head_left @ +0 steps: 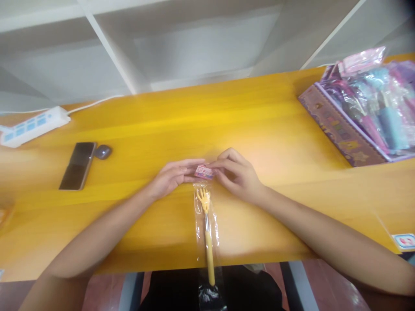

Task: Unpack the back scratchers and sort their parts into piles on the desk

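Observation:
A small pink printed card (204, 172) sits between my hands, at the upper end of a clear plastic bag (197, 233). Inside the bag lies a yellow back scratcher (209, 255) with a hand-shaped head and a metal stem. Its handle end reaches past the table's front edge. My left hand (170, 177) has its fingers and thumb around the card's left side. At the card's right edge, the thumb and fingertips of my right hand (238, 175) pinch it. Blur hides whether the card is joined to the bag.
An open printed box (343, 129) of bagged, colourful items stands at the right. To the left are a dark phone (78, 166), a small dark rounded case (103, 151) and a white power strip (35, 125) with a cord. A sticker (404, 241) marks the right front edge.

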The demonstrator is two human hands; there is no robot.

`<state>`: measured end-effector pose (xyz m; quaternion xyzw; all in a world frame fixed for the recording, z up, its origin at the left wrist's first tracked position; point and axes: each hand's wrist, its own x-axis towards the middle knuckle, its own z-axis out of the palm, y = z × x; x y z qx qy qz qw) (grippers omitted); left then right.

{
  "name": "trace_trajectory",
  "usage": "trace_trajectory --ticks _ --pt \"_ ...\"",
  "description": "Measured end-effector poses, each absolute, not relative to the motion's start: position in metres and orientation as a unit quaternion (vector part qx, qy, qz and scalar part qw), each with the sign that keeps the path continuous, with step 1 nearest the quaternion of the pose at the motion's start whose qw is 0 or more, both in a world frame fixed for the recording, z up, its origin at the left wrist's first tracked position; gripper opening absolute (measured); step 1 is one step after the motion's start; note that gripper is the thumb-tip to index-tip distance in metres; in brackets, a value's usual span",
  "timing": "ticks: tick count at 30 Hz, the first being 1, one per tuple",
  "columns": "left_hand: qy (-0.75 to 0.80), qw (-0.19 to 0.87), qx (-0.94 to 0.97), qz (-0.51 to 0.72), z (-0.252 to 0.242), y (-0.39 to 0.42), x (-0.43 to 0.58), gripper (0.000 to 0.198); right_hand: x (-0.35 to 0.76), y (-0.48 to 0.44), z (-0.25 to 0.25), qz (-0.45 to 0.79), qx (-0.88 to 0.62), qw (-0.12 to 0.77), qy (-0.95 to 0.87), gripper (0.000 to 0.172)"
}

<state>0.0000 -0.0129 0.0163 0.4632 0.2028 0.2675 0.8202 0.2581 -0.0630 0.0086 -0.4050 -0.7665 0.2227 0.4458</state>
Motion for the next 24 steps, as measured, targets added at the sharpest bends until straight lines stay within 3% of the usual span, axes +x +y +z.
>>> trace_trajectory --ticks 8,19,24 --pt "0.207 0.814 0.49 0.232 0.0181 -0.0124 -0.0018 0.05 0.2583 -0.0622 0.0031 0.266 -0.372 0.425 -0.781 0.022" --pt "0.218 0.818 0.454 0.277 0.0155 -0.0133 0.0006 0.052 0.2574 -0.0644 0.0064 0.251 -0.423 0.427 -0.759 0.02" --pt "0.209 0.818 0.466 0.265 0.0152 -0.0131 -0.0001 0.053 0.2561 -0.0644 0.0017 0.326 -0.443 0.456 -0.7 0.04"
